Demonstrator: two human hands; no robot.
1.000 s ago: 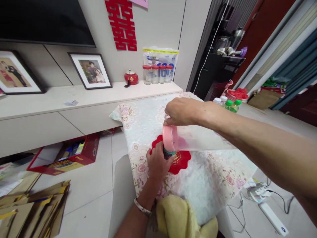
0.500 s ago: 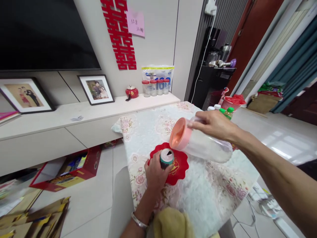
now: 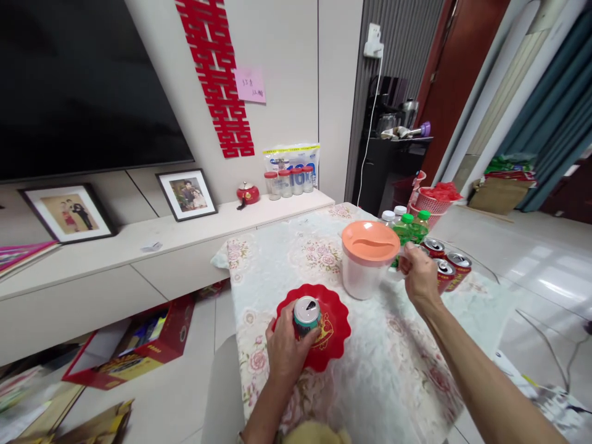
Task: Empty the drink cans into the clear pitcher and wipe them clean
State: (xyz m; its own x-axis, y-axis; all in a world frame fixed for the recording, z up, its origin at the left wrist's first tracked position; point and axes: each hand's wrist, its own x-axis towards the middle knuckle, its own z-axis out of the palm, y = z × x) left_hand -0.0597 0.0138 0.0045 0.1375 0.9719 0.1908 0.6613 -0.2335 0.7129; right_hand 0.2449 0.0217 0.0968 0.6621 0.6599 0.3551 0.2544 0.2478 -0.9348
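My left hand (image 3: pixel 289 345) is wrapped round a teal drink can (image 3: pixel 307 316) with a silver top, its mouth opened. The can is upright over a red scalloped tray (image 3: pixel 340 320) with a gold print. My right hand (image 3: pixel 417 271) grips the handle of a translucent plastic pitcher (image 3: pixel 363 277) with an orange-pink lid. That pitcher is upright at the right of the tray; whether its base rests on the cloth is hard to tell. Just behind my right hand stand several red cans (image 3: pixel 457 264) with opened tops.
A flowered cloth (image 3: pixel 272 265) covers the table. Green-capped bottles (image 3: pixel 407 229) and white-capped bottles (image 3: pixel 387 217) stand at its right side. Red-lidded jars (image 3: pixel 285 183) and a red pot (image 3: pixel 248 194) sit on the white cabinet behind. An open red box (image 3: pixel 139 351) lies on the floor at left.
The pitcher has gone from tilted, its lid beside the can, to upright and farther right. My right hand has moved with it. My left hand keeps hold of the can.
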